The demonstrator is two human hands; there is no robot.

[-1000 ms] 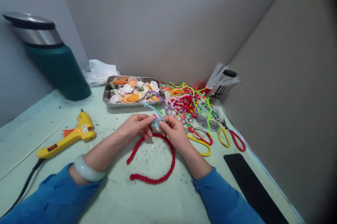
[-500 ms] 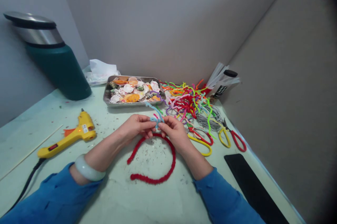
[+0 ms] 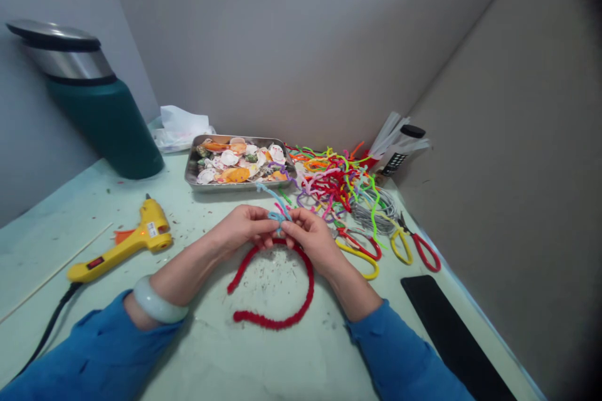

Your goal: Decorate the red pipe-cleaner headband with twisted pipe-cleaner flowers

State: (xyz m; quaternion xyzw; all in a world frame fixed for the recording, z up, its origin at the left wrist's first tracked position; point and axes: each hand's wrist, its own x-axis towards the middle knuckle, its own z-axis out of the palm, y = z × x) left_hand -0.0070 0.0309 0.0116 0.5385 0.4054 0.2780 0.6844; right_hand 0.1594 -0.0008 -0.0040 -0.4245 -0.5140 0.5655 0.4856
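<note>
While the left hand and right hand stay close together at the centre of the frame, the light-blue pipe cleaner between them changes its shape a little. Compared with a second ago, when it looks bunched, it now shows a clearer loop beside the left fingers. Its free tail points to the upper left, the tip having swung slightly leftward over the last half second, and a bit more of the pink strand peeks out next to it.

The fingers of both hands are closed in a pinch, thumbs facing, each side gripping the pipe cleaner; how the lower fingers bear on it I cannot tell. To my eye, so small a change suggests careful bending or twisting, with the form still unfinished.

Nothing else appears to move. Below the hands, the fuzzy red headband lies on the bench, its opening toward the left of the frame and its upper arc partly hidden; whether any finger touches it is unclear. At centre left lies the yellow glue gun, untouched, and right of centre spreads the tangled pipe-cleaner heap, beside the metal tray of seashells.
</note>
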